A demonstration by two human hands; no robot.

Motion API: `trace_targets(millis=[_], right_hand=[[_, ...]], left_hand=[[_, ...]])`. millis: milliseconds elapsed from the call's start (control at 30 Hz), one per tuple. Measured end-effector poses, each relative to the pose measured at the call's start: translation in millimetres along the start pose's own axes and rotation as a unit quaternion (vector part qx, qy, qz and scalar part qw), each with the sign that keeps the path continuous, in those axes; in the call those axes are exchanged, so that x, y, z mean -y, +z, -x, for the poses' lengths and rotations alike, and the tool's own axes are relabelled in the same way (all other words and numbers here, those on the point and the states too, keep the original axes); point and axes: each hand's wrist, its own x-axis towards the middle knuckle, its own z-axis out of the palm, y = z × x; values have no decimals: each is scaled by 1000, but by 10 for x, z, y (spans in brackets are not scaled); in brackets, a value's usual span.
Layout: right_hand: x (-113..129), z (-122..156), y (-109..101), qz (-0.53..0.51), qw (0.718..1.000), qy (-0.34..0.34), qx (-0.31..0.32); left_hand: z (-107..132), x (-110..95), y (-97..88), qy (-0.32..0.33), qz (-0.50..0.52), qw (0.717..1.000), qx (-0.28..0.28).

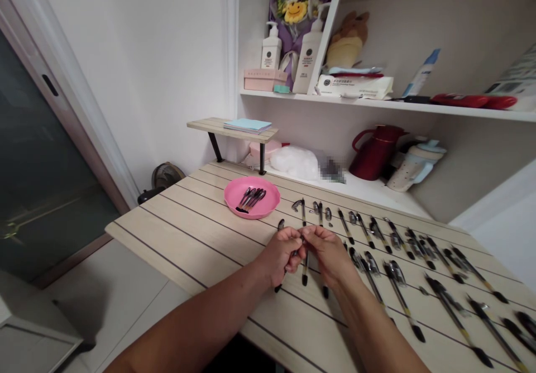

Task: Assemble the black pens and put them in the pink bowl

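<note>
As L hand point(285, 254) meets R hand point(327, 250) | both grips pinched on dk pc point(302, 238) | pens point(402, 299) on tbl point(188, 244)

Pen point(281, 224) mid hidden by L hand point(283, 254); R-edge pens point(519, 334) blurry, cut off.

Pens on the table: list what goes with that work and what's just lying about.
Apparently in the job:
Left hand and right hand, pinching a small, mostly hidden piece
Pens in rows
Clear caps among them
Pink plate holding pens

Apparently lying about:
Light blue booklet
Red jug
Pump bottles
Pink box
</note>
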Motion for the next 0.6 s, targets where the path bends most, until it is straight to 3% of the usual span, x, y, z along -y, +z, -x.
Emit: trace_targets(millis=[133,333,600], right_hand=[[34,6,-1,-62,998,16,17],[3,9,11,6,1000,14,4],[59,18,12,-82,996,15,38]], left_hand=[[5,-18,-1,5,7,1000,5],[0,5,-15,-2,-5,1000,2],[22,-76,-7,-25,12,999,36]])
